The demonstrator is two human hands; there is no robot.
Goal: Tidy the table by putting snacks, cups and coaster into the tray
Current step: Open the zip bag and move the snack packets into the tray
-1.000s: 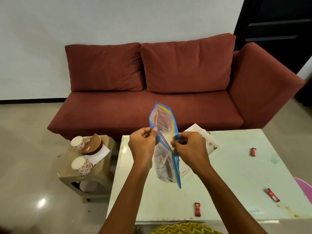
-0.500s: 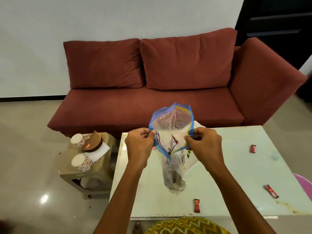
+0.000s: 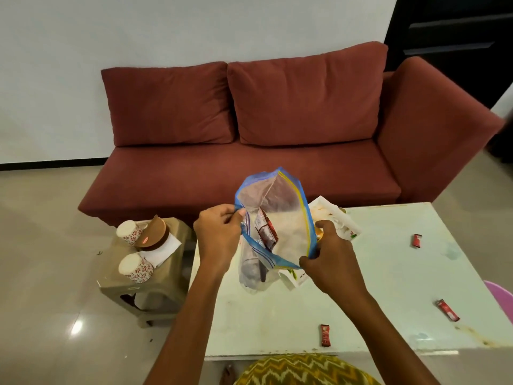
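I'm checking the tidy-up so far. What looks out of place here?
Three red snack packets lie scattered on the table. On the stool, two cups lie on their sides. Both hands hold an open zip bag.

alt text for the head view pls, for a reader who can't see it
Left hand and right hand hold a clear zip bag open over a white table; one red snack packet inside, three loose. Two cups sit on a side stool.
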